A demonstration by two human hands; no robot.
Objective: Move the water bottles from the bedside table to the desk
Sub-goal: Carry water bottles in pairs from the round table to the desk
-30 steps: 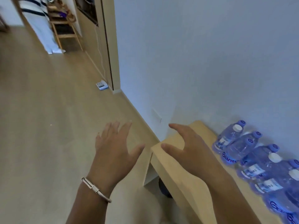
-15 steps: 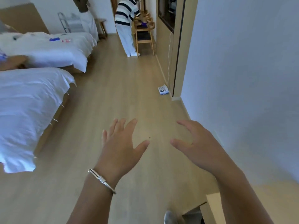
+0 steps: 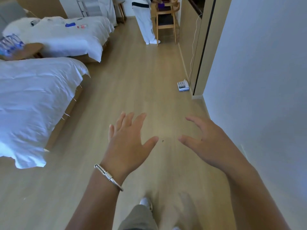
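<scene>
best to walk up between the beds, square up to the table point(image 3: 29, 50) at far left, and take one of the water bottles point(image 3: 10, 44) low on its body. both hands empty, held out over the floor point(image 3: 132, 77): left hand point(image 3: 127, 143) flat with fingers spread, right hand point(image 3: 207, 141) with fingers apart and loosely bent. bottles clustered at the table's left edge.

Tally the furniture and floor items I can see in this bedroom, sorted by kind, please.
White-sheeted beds: 2, near and far
Light wooden chairs: 1
Round wooden bedside tables holding clear plastic water bottles: 1
White corded telephones on the floor: 1
Total: 5
The bottles are too blurred to count.
</scene>
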